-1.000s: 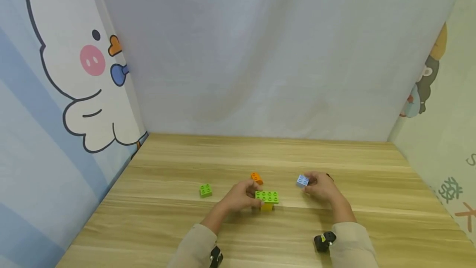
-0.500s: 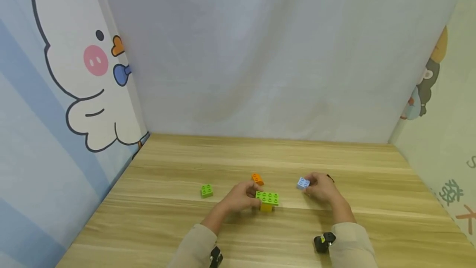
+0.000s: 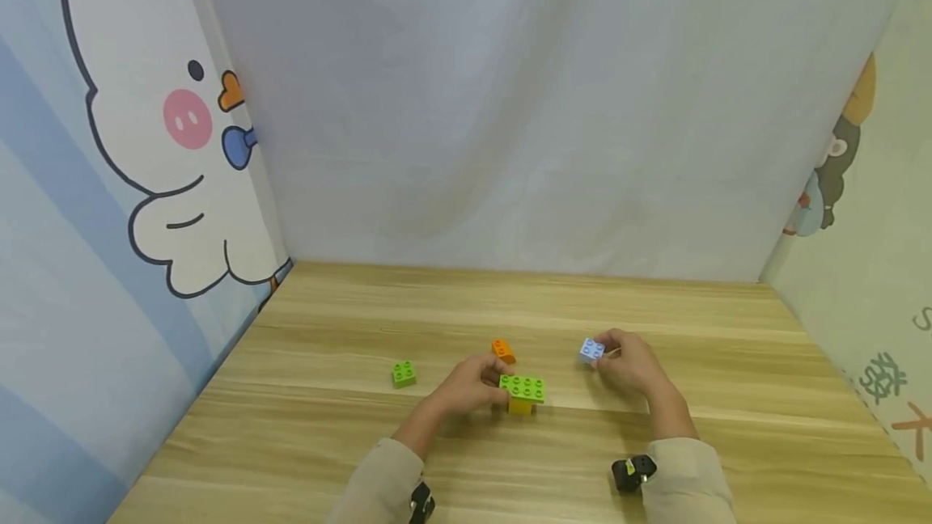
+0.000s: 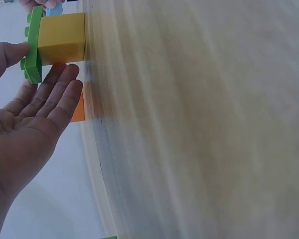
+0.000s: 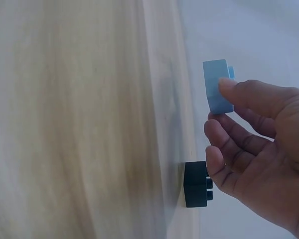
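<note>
My left hand (image 3: 472, 385) holds a long green building brick (image 3: 523, 388) at its left end, thumb on the near side and fingers on the far side. A yellow block (image 4: 62, 37) is joined under the green brick and meets the table in the left wrist view. Farther right, my right hand (image 3: 632, 364) pinches a light blue brick (image 5: 218, 85) between thumb and fingertips, its studs facing up. That brick is raised over the table in the right wrist view. Beneath the right hand's other fingers stands a dark studded brick (image 5: 195, 184), hidden in the head view.
On the wood-grain table (image 3: 349, 306) lie a small green brick (image 3: 404, 373) to the left and an orange brick (image 3: 502, 351) just beyond the left hand. A pale cloth (image 3: 510, 144) hangs behind the table, with printed cloths at both sides.
The right hand has moved slightly away from me with the light blue brick and now covers the dark brick in the head view. The left hand keeps its hold on the long green brick.
</note>
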`<state>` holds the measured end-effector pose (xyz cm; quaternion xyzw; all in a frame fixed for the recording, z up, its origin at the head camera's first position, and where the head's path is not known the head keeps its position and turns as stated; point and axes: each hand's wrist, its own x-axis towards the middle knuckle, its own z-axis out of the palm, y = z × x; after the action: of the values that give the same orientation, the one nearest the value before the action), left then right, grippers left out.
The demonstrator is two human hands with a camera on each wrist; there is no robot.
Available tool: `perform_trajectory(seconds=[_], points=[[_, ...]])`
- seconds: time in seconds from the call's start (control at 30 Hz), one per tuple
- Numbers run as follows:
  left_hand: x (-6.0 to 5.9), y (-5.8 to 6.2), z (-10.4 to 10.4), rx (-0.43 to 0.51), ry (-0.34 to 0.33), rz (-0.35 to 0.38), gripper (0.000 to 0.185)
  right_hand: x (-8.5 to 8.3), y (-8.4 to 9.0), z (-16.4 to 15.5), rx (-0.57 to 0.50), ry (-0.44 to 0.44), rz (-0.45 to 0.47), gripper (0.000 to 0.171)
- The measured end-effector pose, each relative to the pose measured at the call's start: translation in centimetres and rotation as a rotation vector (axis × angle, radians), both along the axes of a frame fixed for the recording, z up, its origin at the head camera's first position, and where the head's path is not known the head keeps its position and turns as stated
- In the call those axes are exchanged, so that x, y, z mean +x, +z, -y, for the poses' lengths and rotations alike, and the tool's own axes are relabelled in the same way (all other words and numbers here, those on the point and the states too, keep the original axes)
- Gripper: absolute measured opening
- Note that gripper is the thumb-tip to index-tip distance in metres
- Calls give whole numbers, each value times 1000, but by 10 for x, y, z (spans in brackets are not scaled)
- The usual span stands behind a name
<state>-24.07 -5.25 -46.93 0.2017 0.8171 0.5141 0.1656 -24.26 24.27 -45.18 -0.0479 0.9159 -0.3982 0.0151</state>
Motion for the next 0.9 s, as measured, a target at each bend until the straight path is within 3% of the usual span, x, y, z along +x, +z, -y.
perform_trajectory(seconds=[0.57, 0.9], points=[[1, 1, -1, 10, 11, 35, 34, 15, -1, 11, -28, 4, 30, 35], [0, 2, 0, 19, 12, 54, 36, 19, -5, 16, -147, 81, 23, 32]])
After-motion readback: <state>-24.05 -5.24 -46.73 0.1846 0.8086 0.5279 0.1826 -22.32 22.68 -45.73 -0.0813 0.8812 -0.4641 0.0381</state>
